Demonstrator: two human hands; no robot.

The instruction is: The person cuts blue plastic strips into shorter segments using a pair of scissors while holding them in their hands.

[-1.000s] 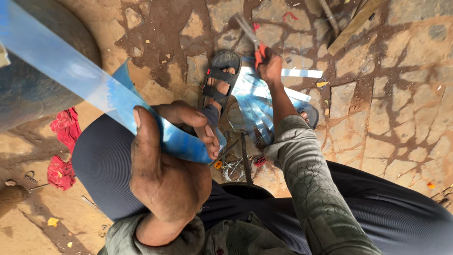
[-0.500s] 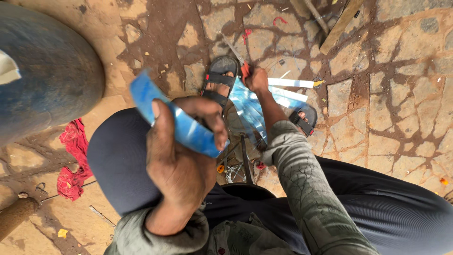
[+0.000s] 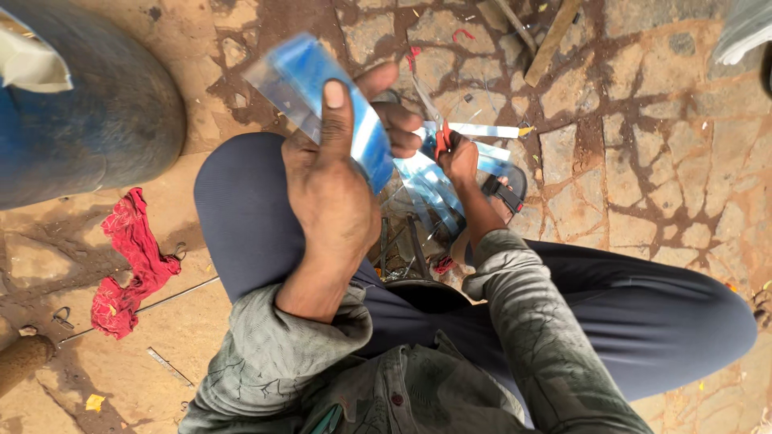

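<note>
My left hand (image 3: 338, 177) is raised close to the camera and grips a shiny blue metal strip (image 3: 310, 76), thumb laid along it. The strip is blurred at its far end. My right hand (image 3: 457, 157) reaches down between my knees and closes on red-handled snips (image 3: 441, 143) at a pile of cut blue-and-silver strips (image 3: 430, 193) on the ground. I sit with knees apart in dark trousers and a grey-green shirt. A sandalled foot (image 3: 503, 189) shows beside the pile.
A large blue drum (image 3: 80, 112) stands at the upper left. A red rag (image 3: 129, 257) lies on the dirt at the left, with a thin metal rod (image 3: 169, 299) by it. Cracked stone paving (image 3: 643, 161) spreads to the right, and wooden sticks (image 3: 555, 36) lie at the top.
The long strip that ran to the upper left is now a short piece in my left hand, which has lifted and turned. My right hand has stayed at the pile of strips.
</note>
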